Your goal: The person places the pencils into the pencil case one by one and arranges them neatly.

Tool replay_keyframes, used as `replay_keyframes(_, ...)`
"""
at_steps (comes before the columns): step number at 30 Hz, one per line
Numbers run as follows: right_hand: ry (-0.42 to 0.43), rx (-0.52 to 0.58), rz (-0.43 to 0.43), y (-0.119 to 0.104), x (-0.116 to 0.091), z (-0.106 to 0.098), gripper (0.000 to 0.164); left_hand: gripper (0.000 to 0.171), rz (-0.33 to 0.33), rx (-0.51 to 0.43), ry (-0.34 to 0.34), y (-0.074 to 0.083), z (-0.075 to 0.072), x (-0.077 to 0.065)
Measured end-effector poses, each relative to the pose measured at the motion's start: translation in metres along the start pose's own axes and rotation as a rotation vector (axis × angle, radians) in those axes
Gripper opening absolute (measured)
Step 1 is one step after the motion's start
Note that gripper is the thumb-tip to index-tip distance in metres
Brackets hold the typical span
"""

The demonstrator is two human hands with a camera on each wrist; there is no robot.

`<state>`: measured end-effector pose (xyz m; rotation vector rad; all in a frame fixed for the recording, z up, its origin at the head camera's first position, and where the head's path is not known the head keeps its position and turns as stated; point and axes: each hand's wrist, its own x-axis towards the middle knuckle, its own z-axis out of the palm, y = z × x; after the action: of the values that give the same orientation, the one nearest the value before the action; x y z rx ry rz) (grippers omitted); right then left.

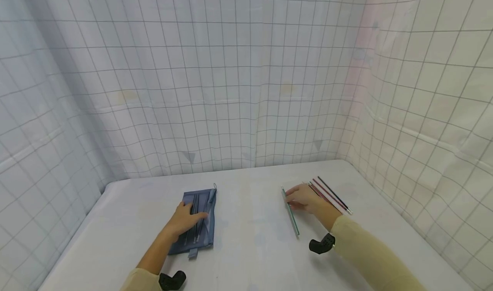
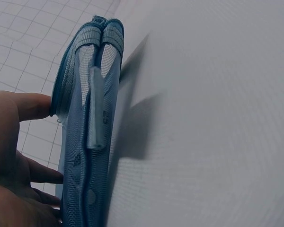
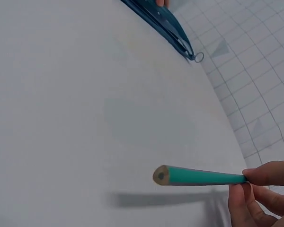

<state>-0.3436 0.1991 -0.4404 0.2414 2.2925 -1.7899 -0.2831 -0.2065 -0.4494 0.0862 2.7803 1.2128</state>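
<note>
A blue mesh zip pencil pouch (image 1: 208, 233) lies on the left of the table, with dark slim sticks showing through its top. My left hand (image 1: 184, 219) rests on it, thumb and fingers spread across its face; in the left wrist view the fingertips touch the pouch (image 2: 92, 179) near its zipped edge. Over on the right, my right hand (image 1: 303, 197) pinches a green pencil (image 1: 292, 221) by one end between thumb and fingers. The flat, unsharpened end of the green pencil (image 3: 203, 176) points away from that hand, its shadow falling on the table beside it.
Beyond the right hand lie several slim pencils, among them a dark red pencil (image 1: 330, 194) and a black pencil (image 1: 333, 192). White gridded curtains (image 1: 239, 90) hang around the back and sides of the white table (image 1: 250, 248).
</note>
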Motion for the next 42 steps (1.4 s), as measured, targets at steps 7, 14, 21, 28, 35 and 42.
replay_keyframes(7,-0.008,0.009,0.001,-0.004,0.006,0.023,0.023,0.089,0.003,-0.001,0.001,0.0,0.0,0.002)
replay_keyframes(14,-0.031,0.027,0.005,-0.007,0.009,0.039,0.024,0.089,-0.003,0.006,0.002,0.0,-0.001,0.002)
replay_keyframes(21,-0.026,0.014,0.015,-0.011,0.008,0.049,0.023,0.088,0.007,0.005,0.005,0.0,-0.001,0.002)
replay_keyframes(28,-0.038,0.01,0.011,-0.016,0.008,0.059,0.022,0.088,0.012,0.009,0.005,0.0,-0.001,0.003)
replay_keyframes(35,-0.068,0.024,0.007,-0.024,0.009,0.074,0.022,0.088,0.005,0.002,0.005,0.0,0.0,0.003)
replay_keyframes(42,-0.115,0.037,-0.027,-0.029,0.006,0.092,0.021,0.087,0.0,-0.007,-0.006,0.001,-0.002,0.002)
